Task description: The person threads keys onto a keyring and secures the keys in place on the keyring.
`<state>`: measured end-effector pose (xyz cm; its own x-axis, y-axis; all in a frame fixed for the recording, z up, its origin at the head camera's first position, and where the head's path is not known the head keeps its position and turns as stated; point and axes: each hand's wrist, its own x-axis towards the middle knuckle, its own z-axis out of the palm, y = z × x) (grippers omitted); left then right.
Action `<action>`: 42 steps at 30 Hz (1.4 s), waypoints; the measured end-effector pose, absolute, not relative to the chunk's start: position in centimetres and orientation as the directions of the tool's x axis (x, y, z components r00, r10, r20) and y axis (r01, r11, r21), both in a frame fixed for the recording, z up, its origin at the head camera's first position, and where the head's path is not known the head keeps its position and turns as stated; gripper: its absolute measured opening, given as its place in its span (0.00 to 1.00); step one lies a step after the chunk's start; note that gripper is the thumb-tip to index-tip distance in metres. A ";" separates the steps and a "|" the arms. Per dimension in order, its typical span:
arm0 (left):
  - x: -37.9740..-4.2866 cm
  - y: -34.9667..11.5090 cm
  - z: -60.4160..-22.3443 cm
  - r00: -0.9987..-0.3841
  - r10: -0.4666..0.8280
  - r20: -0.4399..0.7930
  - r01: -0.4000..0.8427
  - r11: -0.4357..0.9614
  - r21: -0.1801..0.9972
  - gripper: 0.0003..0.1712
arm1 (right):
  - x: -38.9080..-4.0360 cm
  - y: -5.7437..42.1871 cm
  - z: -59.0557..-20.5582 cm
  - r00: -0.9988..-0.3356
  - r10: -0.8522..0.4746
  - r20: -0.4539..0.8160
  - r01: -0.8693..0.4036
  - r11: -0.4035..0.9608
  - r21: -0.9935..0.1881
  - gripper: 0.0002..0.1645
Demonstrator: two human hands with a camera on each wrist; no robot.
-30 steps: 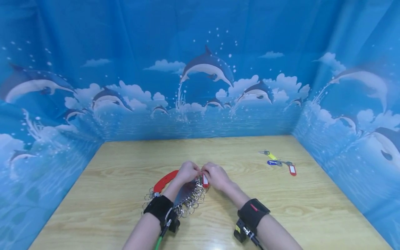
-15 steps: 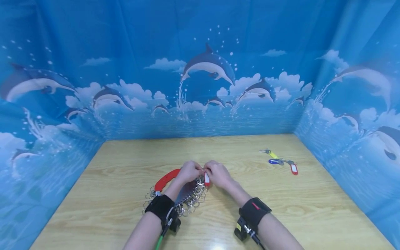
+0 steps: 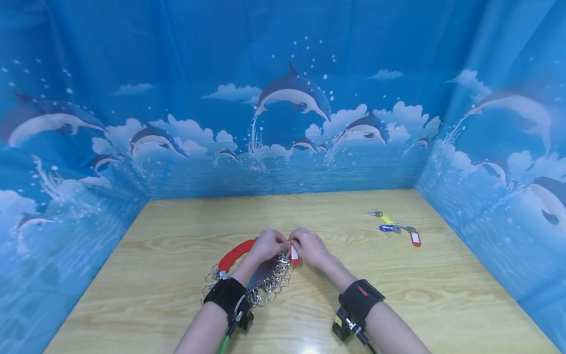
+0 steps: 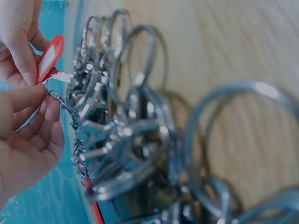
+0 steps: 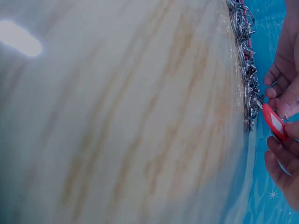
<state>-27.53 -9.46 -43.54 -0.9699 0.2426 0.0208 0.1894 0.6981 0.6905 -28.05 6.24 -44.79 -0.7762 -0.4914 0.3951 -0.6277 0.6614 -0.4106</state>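
Red key tag (image 3: 294, 254) shifted slightly right; right hand (image 3: 308, 248) pinches its end, left hand (image 3: 268, 245) pinches metal ring (image 4: 55, 93). Loosened pinch could drop tag among clustered rings (image 3: 275, 281).

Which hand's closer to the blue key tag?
Right. In the head view, the right hand is left of the blue key tag and nearer the person; the left hand lies farther left, beyond the right.

Table (image 3: 190, 221): wood-grained, glossy from here | rings (image 4: 140, 128) on it: shiny metal | tag (image 3: 294, 253) over it: smooth plastic | curtain (image 3: 274, 174) behind it: soft sheen
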 end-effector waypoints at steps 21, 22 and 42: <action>-27.1 -9.4 -43.4 -0.993 0.121 0.004 0.086 0.682 0.726 0.04 | -27.8 5.9 -45.0 -0.727 -0.531 0.435 -0.678 0.655 -0.334 0.03; -27.0 -9.4 -43.4 -0.991 0.137 0.007 0.101 0.695 0.712 0.04 | -27.9 5.9 -45.0 -0.746 -0.518 0.417 -0.659 0.663 -0.355 0.03; -27.5 -9.3 -43.0 -0.980 0.160 0.118 0.199 0.766 0.611 0.12 | -28.0 5.2 -44.5 -0.781 -0.471 0.410 -0.615 0.693 -0.375 0.03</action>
<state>-27.46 -9.25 -43.01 -0.9800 0.1603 0.1178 0.1988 0.7662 0.6111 -28.04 5.19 -44.48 -0.7810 -0.4707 0.4104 -0.6151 0.6933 -0.3754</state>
